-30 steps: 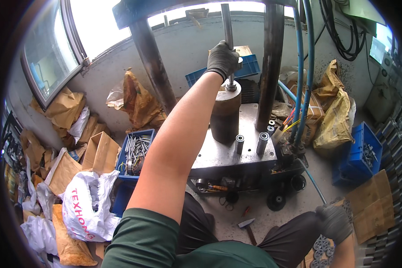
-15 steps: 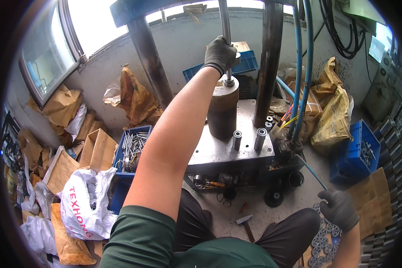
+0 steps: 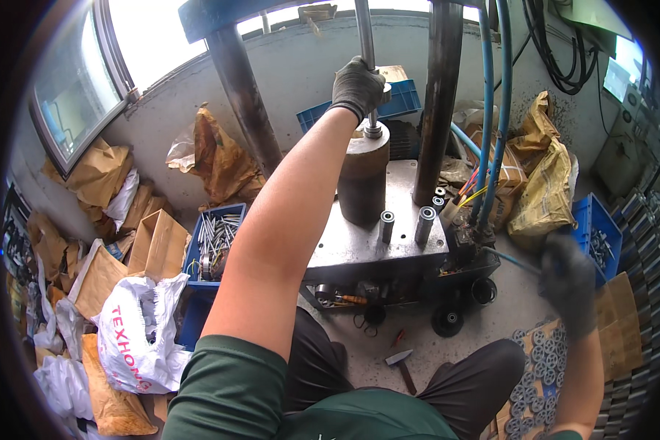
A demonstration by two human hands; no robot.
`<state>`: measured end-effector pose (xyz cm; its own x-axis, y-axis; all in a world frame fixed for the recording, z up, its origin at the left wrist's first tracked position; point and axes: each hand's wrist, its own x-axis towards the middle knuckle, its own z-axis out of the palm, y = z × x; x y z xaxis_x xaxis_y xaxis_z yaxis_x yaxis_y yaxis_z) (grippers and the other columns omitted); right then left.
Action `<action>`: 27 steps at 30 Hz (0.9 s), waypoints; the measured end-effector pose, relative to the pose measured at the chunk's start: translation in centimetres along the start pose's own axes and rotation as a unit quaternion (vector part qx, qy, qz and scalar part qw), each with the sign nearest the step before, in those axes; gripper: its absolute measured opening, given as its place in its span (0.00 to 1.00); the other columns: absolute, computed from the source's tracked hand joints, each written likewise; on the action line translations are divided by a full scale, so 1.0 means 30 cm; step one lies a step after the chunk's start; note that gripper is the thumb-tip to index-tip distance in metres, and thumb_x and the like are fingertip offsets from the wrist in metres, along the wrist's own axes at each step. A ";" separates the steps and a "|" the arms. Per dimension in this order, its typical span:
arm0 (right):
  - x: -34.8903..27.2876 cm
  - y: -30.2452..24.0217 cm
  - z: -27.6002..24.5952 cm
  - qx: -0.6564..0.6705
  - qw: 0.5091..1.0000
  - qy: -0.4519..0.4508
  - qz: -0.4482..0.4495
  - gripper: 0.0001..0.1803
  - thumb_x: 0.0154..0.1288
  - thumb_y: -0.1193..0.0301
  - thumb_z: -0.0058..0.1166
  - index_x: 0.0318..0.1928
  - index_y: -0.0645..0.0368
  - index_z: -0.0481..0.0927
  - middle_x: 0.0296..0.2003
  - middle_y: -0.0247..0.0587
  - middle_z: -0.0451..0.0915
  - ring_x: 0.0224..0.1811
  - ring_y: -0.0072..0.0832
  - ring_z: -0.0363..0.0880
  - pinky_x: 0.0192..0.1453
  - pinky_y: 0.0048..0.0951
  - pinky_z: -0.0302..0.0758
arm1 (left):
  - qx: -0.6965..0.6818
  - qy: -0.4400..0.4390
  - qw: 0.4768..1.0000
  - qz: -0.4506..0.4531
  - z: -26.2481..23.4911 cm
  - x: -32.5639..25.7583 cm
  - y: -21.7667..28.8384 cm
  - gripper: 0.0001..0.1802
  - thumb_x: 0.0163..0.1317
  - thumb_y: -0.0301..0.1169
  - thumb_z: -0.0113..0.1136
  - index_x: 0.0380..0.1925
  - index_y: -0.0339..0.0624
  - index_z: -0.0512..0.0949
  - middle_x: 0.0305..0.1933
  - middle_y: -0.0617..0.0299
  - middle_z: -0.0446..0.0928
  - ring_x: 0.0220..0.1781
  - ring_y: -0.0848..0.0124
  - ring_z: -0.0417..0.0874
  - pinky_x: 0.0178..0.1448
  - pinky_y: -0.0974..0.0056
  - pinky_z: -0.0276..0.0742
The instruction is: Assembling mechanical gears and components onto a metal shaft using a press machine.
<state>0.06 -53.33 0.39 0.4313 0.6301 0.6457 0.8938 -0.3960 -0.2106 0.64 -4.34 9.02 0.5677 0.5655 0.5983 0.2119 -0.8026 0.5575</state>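
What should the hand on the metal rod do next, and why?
Probably keep the left hand steadying the thin rod over the dark cylinder while the right hand goes down to the round metal parts by the knee. The right hand looks empty and blurred, and the left hand is closed around the rod just above the cylinder's top.

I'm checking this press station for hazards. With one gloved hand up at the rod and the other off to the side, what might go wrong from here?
1. The left hand grips the vertical rod just above the dark cylinder; fingers might get pinched if the rod drops.
2. Two small sleeves stand loose on the steel plate and may topple.
3. The right hand is blurred, beside the blue hose; it may snag.
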 end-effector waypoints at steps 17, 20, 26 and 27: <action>0.038 0.120 -0.005 -0.069 0.996 -0.009 -0.056 0.23 0.68 0.77 0.58 0.63 0.65 0.79 0.46 0.57 0.86 0.38 0.48 0.87 0.47 0.42 0.85 | -0.001 -0.042 0.998 0.048 0.002 0.037 -0.056 0.23 0.57 0.37 0.76 0.50 0.38 0.82 0.43 0.48 0.89 0.49 0.55 0.92 0.59 0.56 0.87; -0.104 0.008 -0.066 0.002 0.957 -0.283 0.058 0.22 0.61 0.74 0.60 0.56 0.62 0.84 0.43 0.57 0.87 0.42 0.53 0.88 0.51 0.48 0.84 | -0.026 -0.014 0.999 0.027 0.030 0.060 -0.079 0.25 0.56 0.37 0.77 0.50 0.38 0.82 0.43 0.47 0.89 0.49 0.54 0.92 0.59 0.55 0.87; -0.142 -0.033 -0.059 0.046 0.956 -0.276 0.091 0.20 0.58 0.73 0.59 0.52 0.60 0.87 0.42 0.56 0.87 0.45 0.53 0.87 0.52 0.49 0.84 | -0.040 -0.038 0.998 -0.004 0.009 0.024 -0.031 0.18 0.62 0.35 0.70 0.49 0.38 0.83 0.43 0.45 0.90 0.50 0.53 0.92 0.60 0.54 0.86; -0.145 -0.038 -0.060 0.046 0.956 -0.275 0.090 0.20 0.58 0.73 0.59 0.52 0.60 0.87 0.42 0.56 0.87 0.45 0.53 0.87 0.52 0.49 0.84 | -0.040 -0.036 0.999 -0.003 0.008 0.018 -0.024 0.18 0.62 0.35 0.70 0.49 0.38 0.83 0.43 0.45 0.90 0.50 0.53 0.92 0.60 0.54 0.86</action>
<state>-3.06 -56.84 -0.86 0.5560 0.8232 0.1147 0.7953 -0.4867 -0.3614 0.98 -3.50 8.80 0.6232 0.5532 0.5528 0.1539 -0.7798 0.6069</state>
